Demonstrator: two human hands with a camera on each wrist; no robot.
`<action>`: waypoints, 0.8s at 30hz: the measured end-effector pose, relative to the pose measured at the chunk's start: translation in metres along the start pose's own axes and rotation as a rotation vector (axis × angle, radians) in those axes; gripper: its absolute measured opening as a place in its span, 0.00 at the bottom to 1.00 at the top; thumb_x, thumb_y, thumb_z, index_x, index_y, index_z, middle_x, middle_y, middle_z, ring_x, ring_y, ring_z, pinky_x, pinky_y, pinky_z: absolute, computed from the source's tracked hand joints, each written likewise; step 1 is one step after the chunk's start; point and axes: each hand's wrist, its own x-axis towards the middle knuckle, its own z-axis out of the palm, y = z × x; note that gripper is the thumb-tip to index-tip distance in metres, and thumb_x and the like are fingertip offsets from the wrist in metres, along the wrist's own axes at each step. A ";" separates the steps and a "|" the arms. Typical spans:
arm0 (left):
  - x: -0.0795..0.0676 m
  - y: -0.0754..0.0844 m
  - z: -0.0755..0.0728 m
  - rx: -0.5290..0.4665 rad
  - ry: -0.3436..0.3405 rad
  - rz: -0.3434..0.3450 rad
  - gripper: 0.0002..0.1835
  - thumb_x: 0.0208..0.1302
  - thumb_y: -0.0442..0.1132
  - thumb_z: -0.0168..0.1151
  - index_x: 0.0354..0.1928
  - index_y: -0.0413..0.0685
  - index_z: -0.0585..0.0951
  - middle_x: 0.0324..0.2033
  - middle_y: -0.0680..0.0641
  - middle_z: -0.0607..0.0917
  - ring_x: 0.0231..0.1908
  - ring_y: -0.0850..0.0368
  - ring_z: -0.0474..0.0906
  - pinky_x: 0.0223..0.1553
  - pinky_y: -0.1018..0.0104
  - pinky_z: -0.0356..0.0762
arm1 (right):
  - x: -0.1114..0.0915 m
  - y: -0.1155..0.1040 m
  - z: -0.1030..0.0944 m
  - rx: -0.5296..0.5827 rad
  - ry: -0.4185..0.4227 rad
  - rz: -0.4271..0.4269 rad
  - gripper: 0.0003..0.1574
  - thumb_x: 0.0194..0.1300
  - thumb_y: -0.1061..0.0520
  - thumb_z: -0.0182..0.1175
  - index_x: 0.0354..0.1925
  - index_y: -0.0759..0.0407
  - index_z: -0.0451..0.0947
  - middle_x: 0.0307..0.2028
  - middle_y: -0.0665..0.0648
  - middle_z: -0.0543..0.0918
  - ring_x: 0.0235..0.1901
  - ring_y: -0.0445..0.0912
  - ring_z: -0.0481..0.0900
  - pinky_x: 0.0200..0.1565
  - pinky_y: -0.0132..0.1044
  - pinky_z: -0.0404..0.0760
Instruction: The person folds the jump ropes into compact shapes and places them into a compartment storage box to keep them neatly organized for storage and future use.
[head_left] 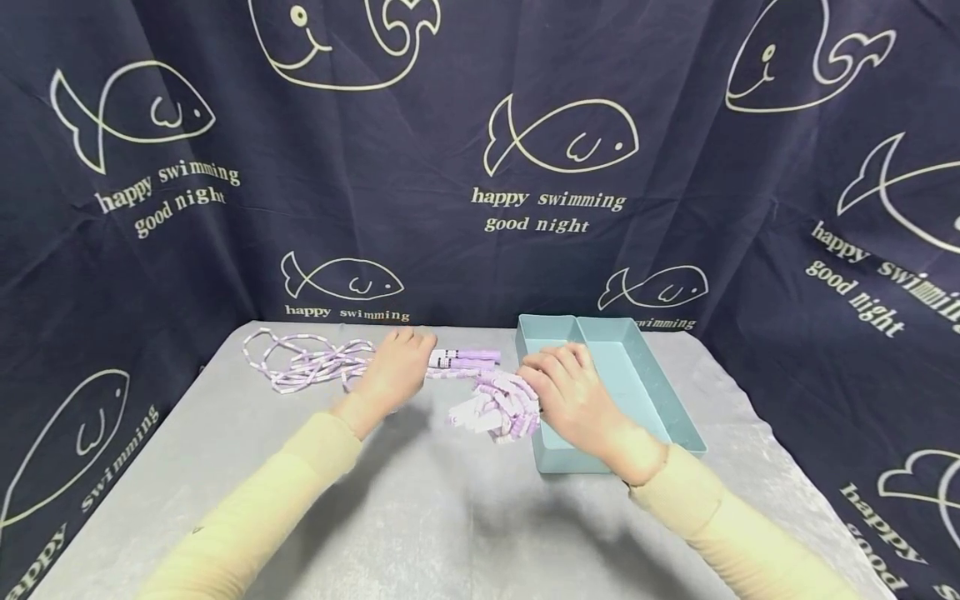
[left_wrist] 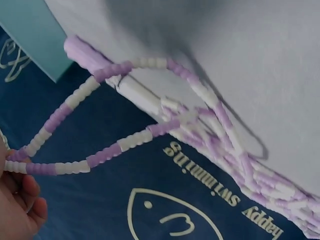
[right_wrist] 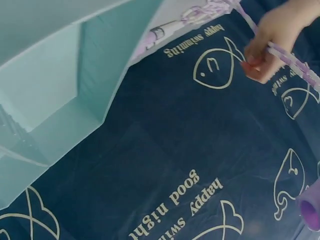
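Note:
A purple-and-white beaded jump rope [head_left: 303, 367] lies in loose loops at the table's left, its two purple-and-white handles [head_left: 476, 358] pointing right. My left hand [head_left: 397, 367] is beside the handles and pinches beaded strands [left_wrist: 105, 155], which curve away from the fingers in the left wrist view. My right hand [head_left: 567, 392], over the tray's left edge, grips a gathered bundle of purple-and-white beaded rope [head_left: 502, 408]. A strand runs between the left hand and this bundle. In the right wrist view a purple tube end [right_wrist: 311, 205] shows at the right edge.
A teal divided tray [head_left: 660, 383] stands on the right part of the grey-covered table [head_left: 465, 517], under and beyond the right hand. Dark blue cloth [head_left: 450, 167] printed with fish and words hangs behind the table and at both sides.

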 end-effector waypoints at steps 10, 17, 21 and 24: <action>-0.003 0.026 -0.006 -0.047 -0.069 -0.017 0.15 0.48 0.30 0.61 0.40 0.43 0.72 0.30 0.45 0.84 0.32 0.49 0.71 0.35 0.59 0.67 | 0.011 0.012 -0.005 -0.039 0.023 0.162 0.08 0.62 0.66 0.48 0.40 0.68 0.71 0.34 0.62 0.76 0.33 0.57 0.72 0.36 0.51 0.65; -0.008 0.039 -0.006 -0.019 -0.131 0.016 0.19 0.47 0.35 0.63 0.44 0.44 0.74 0.32 0.48 0.84 0.34 0.51 0.73 0.37 0.60 0.67 | 0.011 0.024 -0.009 -0.121 -0.050 0.261 0.16 0.52 0.68 0.57 0.43 0.68 0.70 0.36 0.63 0.76 0.34 0.59 0.72 0.35 0.53 0.63; -0.016 0.050 -0.006 -0.011 -0.157 0.051 0.18 0.45 0.39 0.67 0.40 0.47 0.75 0.29 0.50 0.83 0.34 0.52 0.73 0.35 0.62 0.66 | 0.006 0.027 -0.007 -0.181 -0.114 0.314 0.25 0.45 0.70 0.63 0.45 0.67 0.69 0.38 0.63 0.76 0.35 0.59 0.71 0.36 0.52 0.64; -0.022 0.059 -0.010 -0.036 -0.171 0.076 0.13 0.46 0.41 0.66 0.35 0.49 0.76 0.25 0.50 0.82 0.31 0.53 0.72 0.34 0.62 0.65 | 0.002 0.028 -0.005 -0.226 -0.148 0.346 0.27 0.44 0.70 0.64 0.46 0.67 0.69 0.37 0.63 0.75 0.35 0.59 0.71 0.35 0.51 0.63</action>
